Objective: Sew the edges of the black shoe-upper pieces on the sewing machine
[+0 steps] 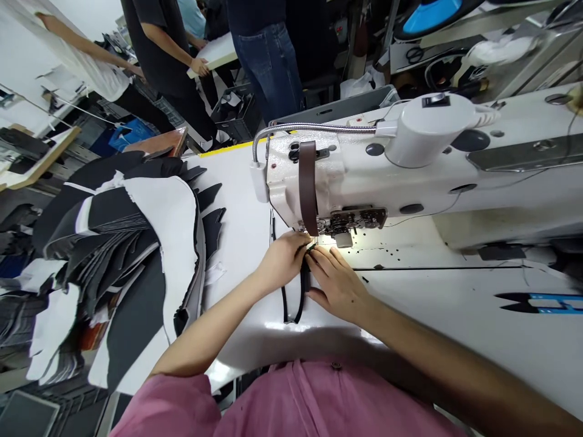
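In the head view, a white sewing machine [291, 182] with a lit needle area stands before me. My left hand [283, 260] is beside the needle, its fingers closed on the edge of a black fabric piece [305, 280]. Flat on the right side of that piece lies my right hand [339, 282], fingers stretched toward the needle and thumb apart. A narrow black strip [285, 303] hangs in a loop toward me between my forearms. The fingertips partly cover the piece, and the needle's tip cannot be made out.
Thread snips [540, 301] with blue handles lie on the table at right. Stacks of black and white cut pieces [175, 224] rise at left. A brown strap [308, 188] hangs over the machine head. Several people stand behind the table, near a grey crate [337, 111].
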### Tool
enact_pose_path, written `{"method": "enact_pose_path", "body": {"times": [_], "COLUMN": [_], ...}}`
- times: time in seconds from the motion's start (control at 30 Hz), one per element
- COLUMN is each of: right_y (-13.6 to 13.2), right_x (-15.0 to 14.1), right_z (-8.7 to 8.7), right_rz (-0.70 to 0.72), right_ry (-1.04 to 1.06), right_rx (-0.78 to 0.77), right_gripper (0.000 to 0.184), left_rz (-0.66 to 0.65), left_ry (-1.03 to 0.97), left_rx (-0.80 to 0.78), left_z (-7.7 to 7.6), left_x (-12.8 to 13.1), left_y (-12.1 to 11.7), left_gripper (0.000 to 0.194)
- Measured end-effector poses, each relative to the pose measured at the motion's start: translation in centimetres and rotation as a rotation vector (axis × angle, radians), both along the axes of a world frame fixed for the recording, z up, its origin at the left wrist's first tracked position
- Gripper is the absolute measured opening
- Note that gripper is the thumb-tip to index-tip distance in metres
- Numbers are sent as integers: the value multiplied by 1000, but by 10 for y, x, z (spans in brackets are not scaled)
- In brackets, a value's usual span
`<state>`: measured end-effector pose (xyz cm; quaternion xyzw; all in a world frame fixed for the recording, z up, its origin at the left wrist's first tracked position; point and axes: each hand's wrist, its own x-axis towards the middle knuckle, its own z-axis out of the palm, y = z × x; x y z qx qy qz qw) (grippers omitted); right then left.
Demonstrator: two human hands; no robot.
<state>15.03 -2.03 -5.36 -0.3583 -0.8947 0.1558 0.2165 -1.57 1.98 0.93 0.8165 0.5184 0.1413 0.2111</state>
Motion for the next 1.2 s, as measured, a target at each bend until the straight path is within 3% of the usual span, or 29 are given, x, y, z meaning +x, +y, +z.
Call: {"method": "enact_pose_path", "body": {"times": [0.13, 0.23, 0.4, 0.77, 1.2], "right_y": [-1, -2, -4, -9, -5], "right_x": [0, -1, -2, -3, -3], "right_z": [-4, -5, -3, -7, -11], "right_rz": [-7, -8, -29, -53, -39], "right_ry": [16, 7, -16, -16, 8], "right_rx": [19, 21, 24, 35, 23], "right_gripper": [62, 61, 58, 55, 58], "left_rz": [-3, -77, -72, -46, -38], "left_ry": [-93, 80, 288, 72, 40], "left_rx": [-20, 14, 60, 51, 31], "left_z": [0, -6, -14, -25, -26], "left_x": [-5, 0, 7, 0, 1], "left_y": [1, -6, -15, -2, 9], "left_gripper": [28, 27, 28, 24, 17]}}
